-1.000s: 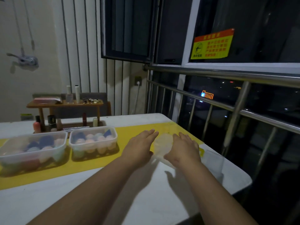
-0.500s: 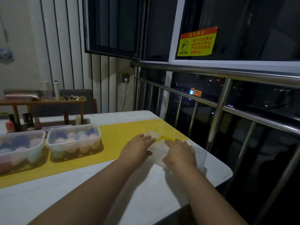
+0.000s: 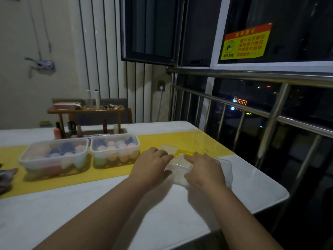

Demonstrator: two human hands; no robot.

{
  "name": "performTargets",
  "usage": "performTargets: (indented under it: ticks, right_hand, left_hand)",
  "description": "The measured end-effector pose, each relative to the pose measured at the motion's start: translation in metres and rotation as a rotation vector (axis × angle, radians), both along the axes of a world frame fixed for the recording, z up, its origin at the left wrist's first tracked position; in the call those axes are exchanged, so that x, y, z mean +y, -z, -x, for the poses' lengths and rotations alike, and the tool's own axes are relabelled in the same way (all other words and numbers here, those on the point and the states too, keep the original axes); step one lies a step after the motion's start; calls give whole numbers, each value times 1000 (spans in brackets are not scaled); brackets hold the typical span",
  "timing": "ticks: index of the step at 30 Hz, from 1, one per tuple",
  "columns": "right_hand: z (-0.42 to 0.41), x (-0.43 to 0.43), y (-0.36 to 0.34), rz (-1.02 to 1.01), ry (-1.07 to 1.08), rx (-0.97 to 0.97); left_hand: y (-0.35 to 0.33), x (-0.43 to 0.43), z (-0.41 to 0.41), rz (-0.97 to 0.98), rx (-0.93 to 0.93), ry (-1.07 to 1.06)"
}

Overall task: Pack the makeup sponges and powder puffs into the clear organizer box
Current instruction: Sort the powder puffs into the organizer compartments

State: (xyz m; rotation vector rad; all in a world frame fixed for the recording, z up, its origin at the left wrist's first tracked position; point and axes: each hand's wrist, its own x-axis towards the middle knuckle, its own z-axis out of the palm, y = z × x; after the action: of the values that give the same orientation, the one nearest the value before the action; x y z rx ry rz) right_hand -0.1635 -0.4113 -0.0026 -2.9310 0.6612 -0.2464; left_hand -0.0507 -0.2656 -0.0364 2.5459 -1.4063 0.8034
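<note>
Prep step. Left hand [image 3: 151, 166] and right hand [image 3: 205, 171] rest on the clear organizer box [image 3: 180, 164] at the worktop's [image 3: 126, 204] right end, fingers near-straight on top, not clamped. Lid looks shut, though the view is dim. Next: open it, then fetch sponges [image 3: 115, 147] from the left tubs [image 3: 54, 159].

This looks like a home's enclosed balcony at night: a steel railing [image 3: 252, 76] before dark windows [image 3: 149, 24], city lights [image 3: 239, 101] outside, a white table [image 3: 36, 210] with a yellow runner [image 3: 171, 139], and a small wooden shelf [image 3: 86, 110] of cosmetics.
</note>
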Motion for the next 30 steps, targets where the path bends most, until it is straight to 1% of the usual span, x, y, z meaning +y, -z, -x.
performTargets:
  ticks: [6,11,18,22,24,28,30]
  right_hand:
    - [-11,49,5,-33,-164,-24]
    - [-30,108,5,-51,-316,-51]
    - [-46,174,2,-33,-496,-103]
    - [-54,197,4,-67,-572,-105]
    - [-58,204,4,-51,-605,-119]
    - [-62,214,5,26,-658,-145]
    - [-63,212,10,50,-654,-217]
  left_hand:
    - [0,70,7,8,-32,-68]
    - [6,139,8,97,14,-143]
    - [11,220,12,179,-23,-222]
    - [10,249,14,169,-54,-282]
    - [9,258,15,159,-74,-307]
    - [10,270,10,132,-137,-271]
    - [12,276,6,137,-161,-253]
